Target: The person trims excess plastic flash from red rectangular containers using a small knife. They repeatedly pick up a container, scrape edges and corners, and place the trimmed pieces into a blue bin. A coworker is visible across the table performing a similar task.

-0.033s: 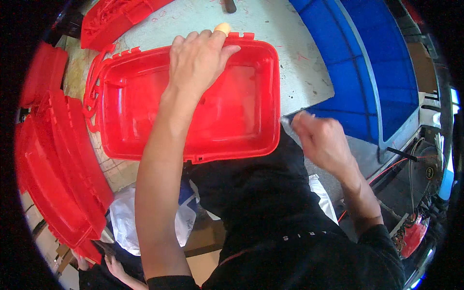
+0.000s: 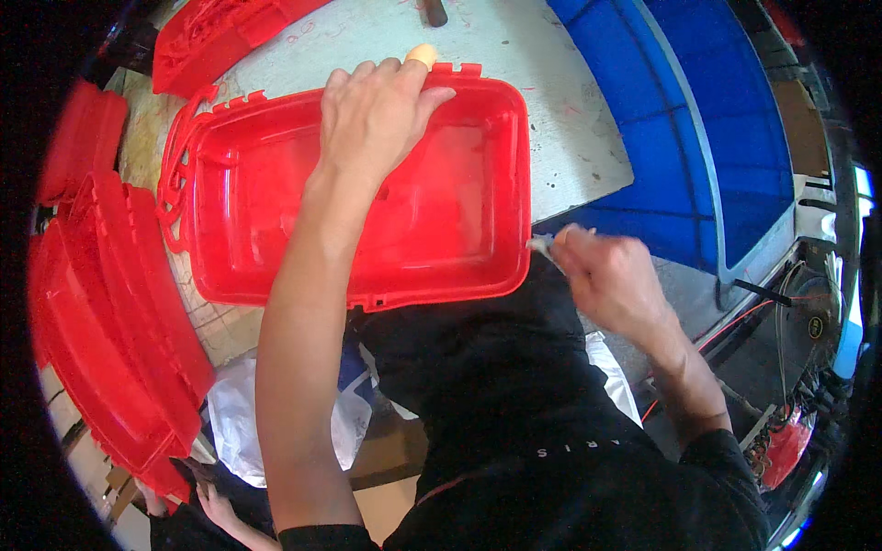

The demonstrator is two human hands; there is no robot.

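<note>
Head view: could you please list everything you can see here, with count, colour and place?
Tray: one, red, on the grey table, in front of the person.
Table: one, grey, under the tray.
Stacked trays: several, red, at the left.
Moulded part: one, red, top left.
Bin: one, blue, at the right.
Plastic bag: one, white, below the table edge.
Left hand: on the tray's far rim.
Right hand: at the tray's right corner, holding a small pale item.

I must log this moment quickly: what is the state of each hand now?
Left hand: open, palm pressed flat on the far rim of the red plastic tray.
Right hand: closed on a small pale tool at the tray's right edge.
</note>
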